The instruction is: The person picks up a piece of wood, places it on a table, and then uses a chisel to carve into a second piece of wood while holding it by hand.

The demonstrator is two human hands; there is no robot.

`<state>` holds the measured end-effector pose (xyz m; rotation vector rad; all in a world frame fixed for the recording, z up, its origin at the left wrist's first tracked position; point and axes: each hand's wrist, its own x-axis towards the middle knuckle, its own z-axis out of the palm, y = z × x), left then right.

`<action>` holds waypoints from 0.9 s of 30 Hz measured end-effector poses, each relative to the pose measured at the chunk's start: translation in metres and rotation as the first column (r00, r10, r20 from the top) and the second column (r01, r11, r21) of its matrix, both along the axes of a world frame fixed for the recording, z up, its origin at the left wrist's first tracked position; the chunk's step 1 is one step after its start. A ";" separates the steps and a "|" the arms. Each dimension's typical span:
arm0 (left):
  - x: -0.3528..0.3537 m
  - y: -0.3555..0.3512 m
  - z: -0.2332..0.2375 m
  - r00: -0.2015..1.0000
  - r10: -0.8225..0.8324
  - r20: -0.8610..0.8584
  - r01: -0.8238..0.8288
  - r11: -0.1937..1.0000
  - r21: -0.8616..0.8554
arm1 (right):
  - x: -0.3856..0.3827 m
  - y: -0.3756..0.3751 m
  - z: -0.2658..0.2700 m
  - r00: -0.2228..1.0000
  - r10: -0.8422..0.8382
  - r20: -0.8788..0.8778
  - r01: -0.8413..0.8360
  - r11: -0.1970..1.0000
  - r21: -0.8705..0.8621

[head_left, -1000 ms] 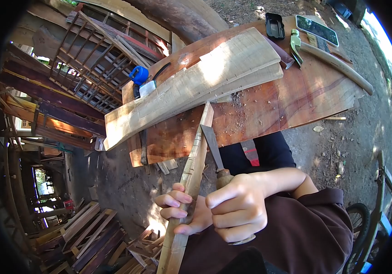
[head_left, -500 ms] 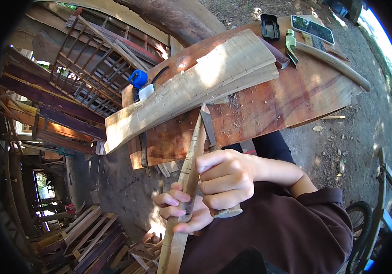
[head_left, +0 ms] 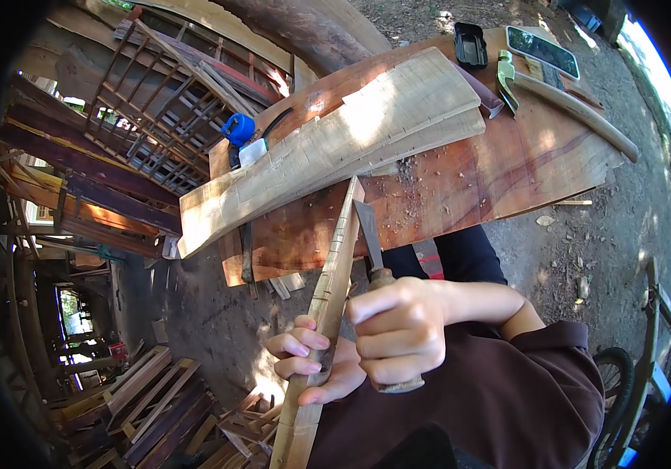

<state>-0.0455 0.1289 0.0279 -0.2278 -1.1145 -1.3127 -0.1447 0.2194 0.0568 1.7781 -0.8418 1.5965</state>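
Note:
My left hand point(head_left: 310, 361) is wrapped round a long, narrow wooden strip point(head_left: 334, 273) that has several dark marks across its edge. The strip slants upward, its far tip overlapping the edge of the workbench. In my right hand point(head_left: 400, 330) is a chisel point(head_left: 368, 232), gripped in a fist round its wooden handle. Its flat metal blade points up beside the right face of the strip, close below the tip. The butt of the handle shows under my fist.
Pale boards point(head_left: 328, 144) lie on the reddish wooden workbench point(head_left: 499, 168) amid shavings. A hammer point(head_left: 570, 105), a phone point(head_left: 542, 52), a black tray point(head_left: 471, 44) and a blue-capped bottle point(head_left: 239, 130) are also there. Stacked timber point(head_left: 156, 406) stands at lower left.
My right hand and the chisel have shifted right and slightly down, so the blade has drawn back from the strip's tip. My left hand keeps its grip on the strip.

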 end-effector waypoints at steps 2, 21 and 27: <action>-0.002 0.005 0.005 1.000 0.021 0.018 -0.021 1.000 -0.015 | -0.009 0.002 -0.001 0.999 -0.002 0.034 0.002 1.000 0.015; 0.003 0.000 0.006 0.995 0.053 0.087 -0.041 0.990 -0.135 | -0.036 -0.007 -0.002 0.999 0.045 -0.029 -0.043 0.998 0.049; 0.000 0.003 0.008 1.000 -0.026 0.005 0.026 0.997 -0.079 | -0.005 0.006 0.010 0.998 0.046 -0.031 -0.046 0.999 -0.019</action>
